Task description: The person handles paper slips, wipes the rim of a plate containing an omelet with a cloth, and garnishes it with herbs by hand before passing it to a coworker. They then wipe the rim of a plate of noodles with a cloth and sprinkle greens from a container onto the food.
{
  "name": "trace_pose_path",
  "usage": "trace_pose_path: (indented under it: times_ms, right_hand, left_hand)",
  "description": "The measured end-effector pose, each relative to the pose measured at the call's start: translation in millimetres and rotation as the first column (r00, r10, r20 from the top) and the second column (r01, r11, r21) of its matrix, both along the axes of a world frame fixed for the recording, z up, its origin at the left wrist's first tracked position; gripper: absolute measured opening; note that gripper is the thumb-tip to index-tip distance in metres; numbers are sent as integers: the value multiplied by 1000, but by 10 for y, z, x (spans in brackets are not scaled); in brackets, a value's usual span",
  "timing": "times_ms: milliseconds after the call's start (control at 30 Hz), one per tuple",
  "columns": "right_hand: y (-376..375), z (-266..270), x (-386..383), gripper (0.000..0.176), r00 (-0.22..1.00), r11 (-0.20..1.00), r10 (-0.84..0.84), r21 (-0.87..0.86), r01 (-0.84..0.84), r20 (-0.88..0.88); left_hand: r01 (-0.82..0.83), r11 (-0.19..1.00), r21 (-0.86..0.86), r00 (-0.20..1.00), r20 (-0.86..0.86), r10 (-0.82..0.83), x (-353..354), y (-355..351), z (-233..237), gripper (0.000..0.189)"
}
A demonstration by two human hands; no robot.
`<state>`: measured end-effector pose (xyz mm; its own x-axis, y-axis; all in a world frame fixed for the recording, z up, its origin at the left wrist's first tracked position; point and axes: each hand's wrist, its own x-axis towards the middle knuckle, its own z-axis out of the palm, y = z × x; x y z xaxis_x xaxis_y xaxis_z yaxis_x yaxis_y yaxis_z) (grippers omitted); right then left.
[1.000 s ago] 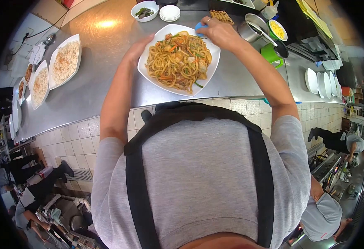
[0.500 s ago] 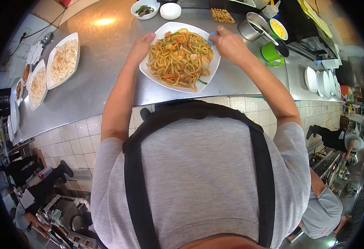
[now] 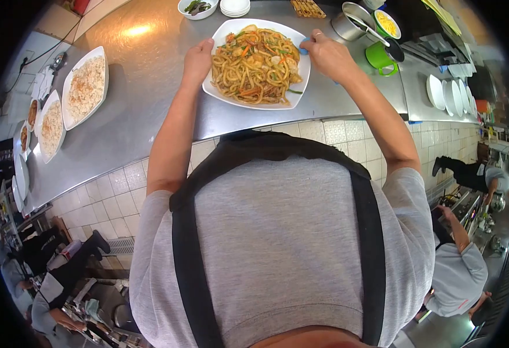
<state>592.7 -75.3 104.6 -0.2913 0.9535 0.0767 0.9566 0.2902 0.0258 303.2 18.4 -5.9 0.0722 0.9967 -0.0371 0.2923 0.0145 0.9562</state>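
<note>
A white square plate (image 3: pixel 302 95) heaped with stir-fried noodles (image 3: pixel 254 66), carrot strips and greens is between my hands, over the metal counter. My left hand (image 3: pixel 198 62) grips its left rim, thumb up at the edge. On the opposite rim my right hand (image 3: pixel 330 56) is closed, with a small piece of blue cloth (image 3: pixel 305 46) showing between its fingertips and the plate. Right of that hand stand a steel pot (image 3: pixel 345 27) and a green jug (image 3: pixel 380 57) with a dark ladle in it.
Rice plates (image 3: pixel 85 87) line the counter's left end, with small dishes beyond them. At the back are a bowl of greens (image 3: pixel 198 8), stacked saucers (image 3: pixel 235 7) and a tub of yellow shreds (image 3: pixel 386 24). White bowls (image 3: pixel 436 93) stand far right. Co-workers (image 3: pixel 460 272) are behind me.
The plate has turned a little in my hands and its near edge has moved away from me. Both hands still hold its sides. The co-worker at lower right has raised an arm.
</note>
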Motion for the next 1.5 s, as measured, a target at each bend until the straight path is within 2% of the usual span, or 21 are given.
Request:
trace_pose_path:
  times_ms: [100, 200, 400, 467, 600, 700, 800, 867, 900, 1000, 1067, 1100, 1167, 1233, 1267, 1300, 1333, 1367, 1400, 1467, 1500]
  right_hand:
    - [-185, 113, -58, 22, 998, 994, -54, -96, 52, -13]
    - [-366, 393, -158, 22, 982, 969, -104, -238, 64, -158]
    - [-645, 248, -585, 22, 992, 968, -115, -219, 123, 53]
    - [-626, 92, -680, 23, 985, 977, 24, -212, 13, 169]
    - [-648, 293, -688, 25, 993, 968, -79, -233, 98, 90]
    - [-715, 194, -735, 25, 968, 974, -98, -179, 142, 233]
    - [-760, 153, -818, 15, 989, 971, -43, -226, 74, 141]
    - [-784, 354, -937, 16, 976, 961, -205, -175, 214, 67]
    - [-765, 331, -960, 16, 977, 963, -200, -171, 209, 67]
    - [-734, 166, -943, 21, 978, 920, -187, -331, 209, 96]
    - [-632, 95, -816, 25, 954, 949, -228, -265, 173, -194]
    - [-597, 114, -718, 25, 955, 950, -221, -262, 166, -196]
    - [-554, 172, -447, 26, 766, 906, -402, -342, 251, -502]
    - [-497, -59, 10, 29, 534, 906, -397, -228, 355, -746]
    - [-487, -145, 201, 30, 395, 888, -402, -248, 387, -826]
    - [-490, -226, 376, 31, 247, 868, -395, -272, 415, -885]
    - [-525, -381, 565, 31, 245, 871, -390, -270, 410, -888]
    - [-580, -561, 743, 31, 520, 823, -476, -149, 549, -709]
    - [-598, -647, 830, 32, 702, 775, -562, 16, 631, -437]
    - [-654, -696, 779, 32, 685, 756, -595, -3, 655, -421]
    - [-673, -789, 732, 33, 771, 799, -497, 137, 586, -399]
  left_hand:
    - [-15, 1000, 22, 1000, -12, 15, 24, -48, 46, 41]
    - [-32, 999, 24, 998, -45, 33, 7, -71, 83, 40]
    - [-36, 999, 27, 997, -66, 38, 26, -112, 126, 38]
    - [-24, 999, 28, 998, -50, 26, 40, -104, 94, 37]
    - [-23, 998, 52, 998, -52, 26, 43, -118, 87, 37]
    - [-16, 998, 55, 996, -82, 20, 43, -117, 126, 37]
    - [-34, 996, 77, 991, -128, 44, 47, -143, 126, 38]
    - [-43, 995, 91, 990, -133, 55, 36, -153, 131, 38]
    - [-55, 993, 104, 987, -144, 70, 31, -173, 130, 37]
    - [-71, 990, 118, 985, -150, 89, 43, -221, 180, 37]
    - [-91, 989, 115, 984, -145, 107, 31, -222, 183, 37]
    - [-93, 990, 105, 985, -138, 107, 38, -219, 180, 38]
    - [-101, 990, 96, 985, -130, 113, 40, -211, 153, 39]
    - [-42, 999, -30, 989, 141, 45, 22, -223, 116, 46]
    - [-49, 998, -29, 989, 137, 52, -29, -215, -13, 46]
    - [10, 998, -55, 949, 314, 8, -101, -185, -211, 49]
    - [74, 995, -67, 876, 481, -33, -133, -156, -301, 54]
    - [72, 995, -63, 879, 476, -33, -179, -271, -182, 54]
    - [82, 979, -185, 843, 538, 31, -283, -532, 41, 57]
    - [123, 940, -317, 794, 600, 98, -444, -872, 134, 60]
    - [150, 932, -331, 789, 608, 89, -536, -974, 55, 60]
